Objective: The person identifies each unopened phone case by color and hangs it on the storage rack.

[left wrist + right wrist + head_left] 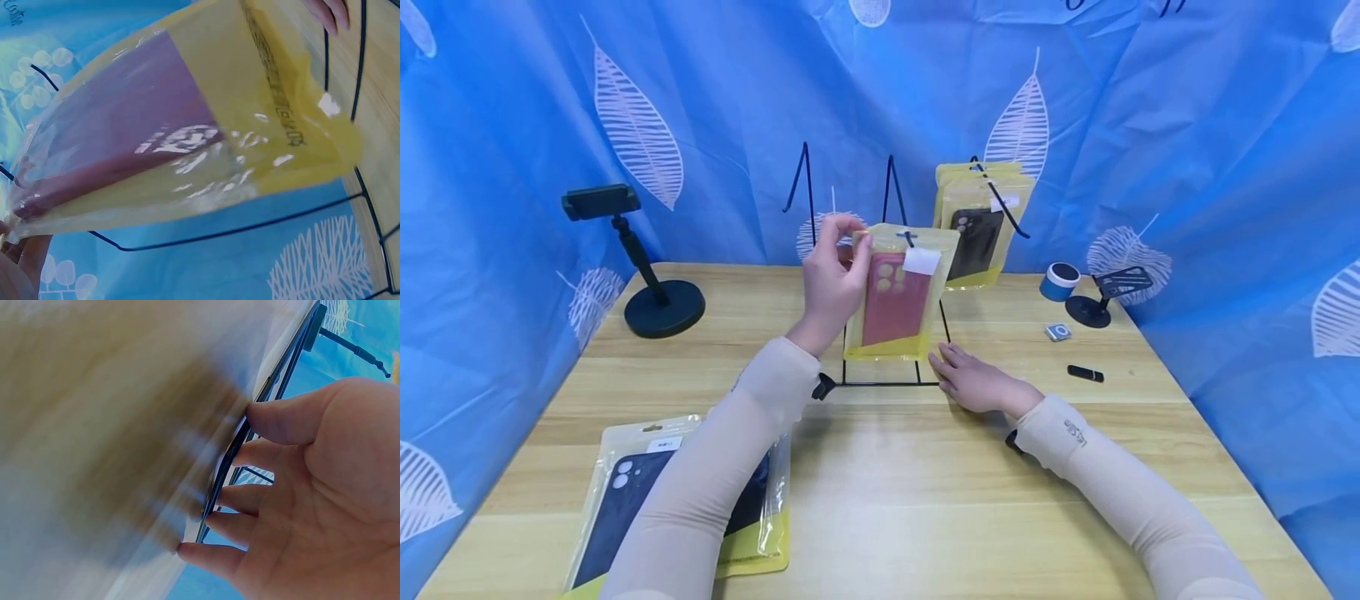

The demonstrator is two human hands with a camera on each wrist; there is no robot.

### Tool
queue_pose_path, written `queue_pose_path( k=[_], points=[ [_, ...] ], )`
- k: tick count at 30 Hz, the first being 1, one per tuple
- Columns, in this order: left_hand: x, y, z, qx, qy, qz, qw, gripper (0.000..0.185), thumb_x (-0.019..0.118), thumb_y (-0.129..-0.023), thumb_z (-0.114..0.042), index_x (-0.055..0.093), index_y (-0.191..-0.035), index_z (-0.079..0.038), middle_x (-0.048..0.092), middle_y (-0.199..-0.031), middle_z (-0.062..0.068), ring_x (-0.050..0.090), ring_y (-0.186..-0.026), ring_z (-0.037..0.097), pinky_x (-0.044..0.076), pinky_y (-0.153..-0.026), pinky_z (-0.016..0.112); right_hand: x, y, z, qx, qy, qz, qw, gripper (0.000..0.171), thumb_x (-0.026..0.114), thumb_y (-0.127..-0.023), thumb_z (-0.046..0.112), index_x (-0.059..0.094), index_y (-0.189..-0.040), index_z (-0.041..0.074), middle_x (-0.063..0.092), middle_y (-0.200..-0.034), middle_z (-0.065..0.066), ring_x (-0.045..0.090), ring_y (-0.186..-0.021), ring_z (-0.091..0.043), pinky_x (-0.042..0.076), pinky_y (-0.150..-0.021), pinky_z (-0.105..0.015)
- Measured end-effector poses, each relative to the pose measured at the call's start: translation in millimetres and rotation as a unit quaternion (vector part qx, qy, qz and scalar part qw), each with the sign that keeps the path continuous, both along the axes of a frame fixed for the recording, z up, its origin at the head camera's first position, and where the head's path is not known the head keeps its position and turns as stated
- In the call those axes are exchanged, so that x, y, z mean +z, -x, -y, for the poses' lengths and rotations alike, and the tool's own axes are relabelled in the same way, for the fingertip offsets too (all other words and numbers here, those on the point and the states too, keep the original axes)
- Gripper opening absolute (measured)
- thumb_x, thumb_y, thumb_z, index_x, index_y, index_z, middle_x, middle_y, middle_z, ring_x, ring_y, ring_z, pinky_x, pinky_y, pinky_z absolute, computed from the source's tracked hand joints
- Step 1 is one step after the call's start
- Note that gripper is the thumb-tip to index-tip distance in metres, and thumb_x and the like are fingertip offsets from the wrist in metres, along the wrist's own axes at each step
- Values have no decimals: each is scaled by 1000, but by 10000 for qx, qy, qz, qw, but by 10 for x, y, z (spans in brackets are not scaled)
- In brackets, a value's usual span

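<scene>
Yellow pouch [901, 292] with red phone case, hung on black wire rack [880, 382]; left hand [833, 279] pinches its top corner. Left-wrist view alone shows pouch print. Right hand [976, 382], fingers straight, rests on surface [925, 483] touching rack base; right-wrist view confirms contact.

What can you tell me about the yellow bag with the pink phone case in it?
The bag is a shiny clear plastic pouch with yellow edges and a white sticker near its top. A pink phone case with camera holes sits inside. It hangs upright at the front of a black wire rack on the wooden table. The left hand pinches its top left corner. The right hand rests flat by the rack's base.
</scene>
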State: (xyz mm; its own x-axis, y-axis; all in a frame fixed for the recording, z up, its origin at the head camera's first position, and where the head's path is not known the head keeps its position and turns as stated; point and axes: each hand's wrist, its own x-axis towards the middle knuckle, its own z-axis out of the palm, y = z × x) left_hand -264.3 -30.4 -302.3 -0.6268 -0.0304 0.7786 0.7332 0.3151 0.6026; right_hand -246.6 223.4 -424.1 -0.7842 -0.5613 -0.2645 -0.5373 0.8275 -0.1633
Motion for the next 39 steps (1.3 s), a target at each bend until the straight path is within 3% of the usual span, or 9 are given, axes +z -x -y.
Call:
queue_pose_path(
  k=[4, 11, 15, 18, 21, 31, 39],
  points=[
    [11, 80, -1, 324, 430, 194, 9984, 24, 57, -100, -11, 52, -121, -2, 62, -116, 16, 69, -79, 25, 57, -66, 30, 15, -11, 8, -22, 48, 34, 10000, 55, 39, -107, 20, 23, -156, -1, 13, -162, -31, 14, -150, -48, 21, -120, -59],
    [62, 287, -41, 665, 692, 440, 9944, 26, 56, -101, -13, 53, -125, -4, 64, -121, 15, 52, -62, 23, 46, -58, 29, 13, -16, 0, -26, 53, 32, 10000, 55, 38, -107, 20, 24, -156, -2, 13, -162, -30, 14, -150, -48, 20, -121, -58],
    [87, 388, -48, 735, 810, 645, 9919, 25, 56, -101, -15, 54, -123, -5, 64, -123, 14, 57, -71, 24, 50, -65, 31, -16, -11, -8, -4, 40, -12, 10000, 55, 38, -107, 20, 24, -156, -2, 13, -162, -31, 14, -150, -48, 20, -121, -58],
    [107, 459, -45, 733, 795, 690, 9917, 24, 56, -101, -15, 55, -122, -4, 64, -123, 14, 61, -79, 25, 53, -70, 34, -19, -14, -11, -21, 54, 3, 10000, 55, 38, -107, 20, 24, -156, -2, 12, -162, -31, 13, -150, -48, 19, -121, -57],
    [126, 524, -38, 713, 661, 709, 9927, 24, 57, -100, -15, 55, -122, -4, 64, -117, 15, 63, -79, 25, 52, -66, 33, -20, -9, -15, -20, 70, 22, 10000, 55, 38, -108, 20, 23, -156, -2, 12, -162, -30, 12, -150, -47, 18, -122, -57],
    [195, 718, -45, 953, 598, 1087, 9877, 28, 55, -102, -21, 51, -128, -11, 63, -114, 10, 48, -61, 18, 35, -52, 27, -26, 10, -18, 20, 37, -10, 10000, 55, 37, -108, 20, 23, -156, -1, 11, -163, -29, 12, -151, -46, 18, -122, -56],
    [239, 883, -51, 938, 495, 1399, 9845, 29, 53, -102, -21, 50, -130, -12, 62, -117, 8, 43, -55, 16, 37, -51, 27, -54, 10, -28, -18, -17, 41, 10000, 55, 36, -109, 22, 21, -157, 0, 9, -163, -28, 11, -152, -44, 18, -122, -55]
  ],
)
